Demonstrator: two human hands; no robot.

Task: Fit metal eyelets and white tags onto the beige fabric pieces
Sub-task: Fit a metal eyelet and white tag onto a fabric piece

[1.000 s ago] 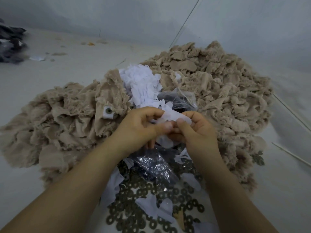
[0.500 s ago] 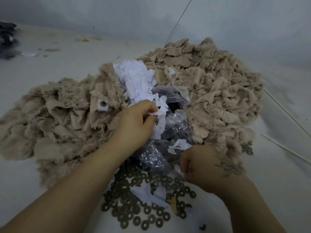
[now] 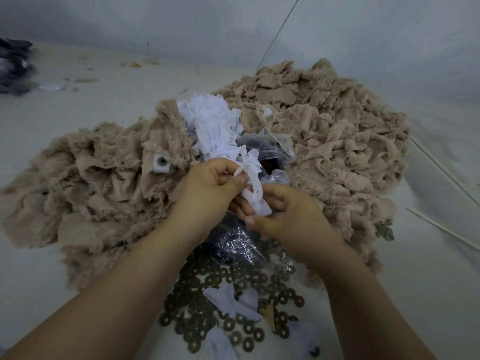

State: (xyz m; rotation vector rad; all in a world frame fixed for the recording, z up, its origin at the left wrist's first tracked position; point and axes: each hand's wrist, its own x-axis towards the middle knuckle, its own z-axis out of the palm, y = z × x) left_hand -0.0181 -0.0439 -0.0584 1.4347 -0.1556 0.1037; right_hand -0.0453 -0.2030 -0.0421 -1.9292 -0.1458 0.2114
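My left hand (image 3: 210,188) pinches a small stack of white tags (image 3: 254,187) between thumb and fingers, above the heap. My right hand (image 3: 288,214) is just below and to the right, its fingers and thumb curled round the stack's lower end; whether it also holds an eyelet is hidden. Several dark metal eyelets (image 3: 228,281) lie scattered near me between my forearms. Beige fabric pieces (image 3: 324,141) are heaped to the right and to the left. One beige piece on the left heap carries a white tag with an eyelet (image 3: 161,163). A heap of loose white tags (image 3: 213,126) sits behind my hands.
Crumpled clear plastic bags (image 3: 267,146) lie under and behind my hands. Two thin pale sticks (image 3: 441,227) lie on the grey surface at the right. Dark blurred items (image 3: 13,66) sit at the far left, beside a few scraps.
My right hand dropped from the tags to the eyelets, then rose again to the tag stack. My left hand kept hold of the tags.
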